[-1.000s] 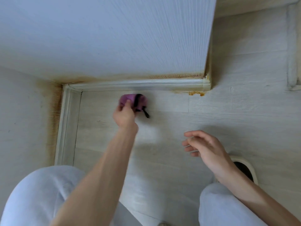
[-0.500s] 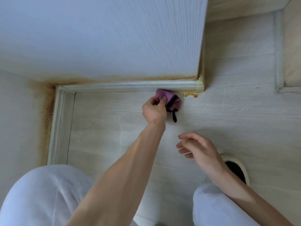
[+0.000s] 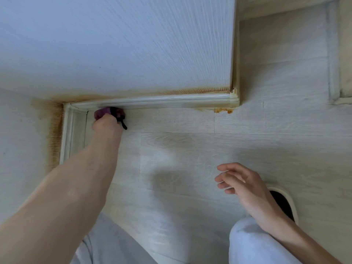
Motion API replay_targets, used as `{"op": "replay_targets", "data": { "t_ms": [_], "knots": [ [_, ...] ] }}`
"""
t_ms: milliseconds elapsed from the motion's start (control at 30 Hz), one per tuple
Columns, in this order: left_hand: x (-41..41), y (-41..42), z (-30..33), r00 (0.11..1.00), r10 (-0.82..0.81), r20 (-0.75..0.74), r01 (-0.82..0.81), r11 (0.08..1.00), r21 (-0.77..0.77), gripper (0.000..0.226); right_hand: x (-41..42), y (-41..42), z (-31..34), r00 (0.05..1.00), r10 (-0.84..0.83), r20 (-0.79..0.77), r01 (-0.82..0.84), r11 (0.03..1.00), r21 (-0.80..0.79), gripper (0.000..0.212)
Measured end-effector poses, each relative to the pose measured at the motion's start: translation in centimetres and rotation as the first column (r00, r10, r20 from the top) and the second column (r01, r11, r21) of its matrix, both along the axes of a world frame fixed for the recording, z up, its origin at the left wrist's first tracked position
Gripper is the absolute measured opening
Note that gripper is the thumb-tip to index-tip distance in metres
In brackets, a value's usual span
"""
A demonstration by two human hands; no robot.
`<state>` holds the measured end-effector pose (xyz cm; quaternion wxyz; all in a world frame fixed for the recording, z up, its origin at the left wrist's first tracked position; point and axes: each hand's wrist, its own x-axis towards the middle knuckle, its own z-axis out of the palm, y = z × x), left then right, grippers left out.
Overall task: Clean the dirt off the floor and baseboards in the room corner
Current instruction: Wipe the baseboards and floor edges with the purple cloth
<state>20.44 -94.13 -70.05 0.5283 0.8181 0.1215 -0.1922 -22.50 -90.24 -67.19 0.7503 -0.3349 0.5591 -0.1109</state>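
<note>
— Any brand, label or writing you can read?

— None that I can make out. The purple cloth [image 3: 106, 112] has a black strap [image 3: 122, 121] on it, but it is blurred and shows no lettering.

— Where is the cloth?

— On the pale wood-look floor [image 3: 190, 141], pushed against the foot of the far baseboard [image 3: 162, 102], close to the inner corner where that board meets the left baseboard [image 3: 66, 134]. The left hand [image 3: 106, 124] is curled over it from behind, gripping the bunch, so only its top edge and the strap show.

— Which way does it lie?

— It is a wad, a little wider than deep, its longer side along the far baseboard. The strap trails off its right end, pointing back and right across the floor.

— The other hand?

— The right hand [image 3: 240, 180] hovers above the floor, fingers loosely spread and slightly bent, holding nothing, well apart from the cloth.

— And the dirt?

— Rusty brown staining [image 3: 55, 130] runs along the walls just above both baseboards. An orange patch [image 3: 222, 110] sits on the floor by the outer end of the far baseboard. A slipper [image 3: 283, 204] shows beside the right knee [image 3: 253, 244].
</note>
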Motion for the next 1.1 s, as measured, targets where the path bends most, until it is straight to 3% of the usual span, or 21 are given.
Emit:
{"op": "replay_targets", "data": {
  "t_ms": [100,133,200,267,433,533,600,700,800,967,1100],
  "knots": [
    [-2.7,-1.9,-2.3,0.993,-0.002,0.119,-0.004,0.999,0.053,0.032,-0.1,0.5,-0.1,1.0,0.024,-0.013,-0.024,1.0,0.007,0.016],
    [-4.5,-2.1,-2.7,0.992,-0.029,0.12,0.03,1.0,-0.005,0.037,0.0,0.6,-0.1,0.999,0.028,-0.019,-0.028,0.999,0.019,0.017],
    [-8.4,-1.4,-2.0,0.99,-0.14,0.002,0.139,0.981,-0.135,0.028,1.0,0.5,-0.1,0.999,0.04,-0.019,-0.039,0.999,0.036,0.018],
    [-9.8,-0.3,-1.7,0.974,-0.194,-0.116,0.183,0.978,-0.102,0.009,2.1,0.4,0.0,0.997,0.076,-0.001,-0.076,0.997,0.023,0.02],
    [-4.8,-0.4,0.3,0.997,0.055,-0.048,-0.06,0.992,-0.111,0.029,2.3,0.3,0.0,0.996,0.082,0.023,-0.082,0.997,0.002,0.019],
    [-4.5,-1.6,0.5,0.995,0.077,-0.058,-0.081,0.995,-0.063,0.019,0.9,0.7,-0.2,0.999,0.034,0.005,-0.034,0.999,0.011,0.019],
    [-6.2,-1.8,-0.7,1.0,-0.006,0.028,0.005,0.999,0.037,0.019,0.2,0.8,-0.6,1.0,0.01,-0.016,-0.01,1.0,0.004,0.019],
    [-10.2,-1.0,-2.6,0.971,-0.241,0.01,0.237,0.961,0.145,0.015,0.2,0.8,-0.7,0.999,0.021,-0.035,-0.02,0.999,0.035,0.02],
    [-12.2,0.0,-1.4,0.939,-0.342,-0.031,0.343,0.934,0.103,0.015,1.4,0.7,-0.1,0.999,0.05,0.003,-0.05,0.998,0.031,0.02],
    [-6.1,0.7,0.8,0.999,-0.049,0.023,0.049,0.999,-0.008,0.01,1.3,0.5,0.0,0.998,0.055,0.013,-0.056,0.998,0.005,0.019],
    [-8.2,-1.6,-0.5,0.994,-0.109,-0.019,0.109,0.994,-0.033,0.016,0.1,0.9,-0.1,1.0,0.017,-0.008,-0.017,1.0,0.022,0.02]
  ]
}}
